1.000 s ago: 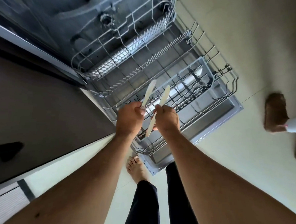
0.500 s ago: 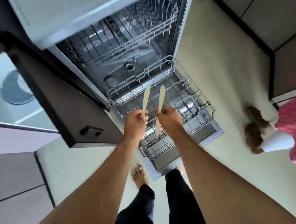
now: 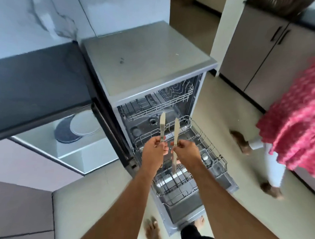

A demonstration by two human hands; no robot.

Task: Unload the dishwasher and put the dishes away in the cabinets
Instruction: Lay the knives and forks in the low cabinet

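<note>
Upright, left hand knife, right hand knife

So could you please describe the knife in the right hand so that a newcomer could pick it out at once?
Start at the open dishwasher with its lower rack pulled out. Above that rack two hands each hold a table knife upright. The right hand pinches its knife at mid-length, so steel shows both above and below the fingers, unlike the left one.

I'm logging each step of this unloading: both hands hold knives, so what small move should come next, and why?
Probably turn toward a drawer or cabinet. The left hand grips one silver table knife, the right hand the other silver table knife, both lifted above the pulled-out wire lower rack.
</note>
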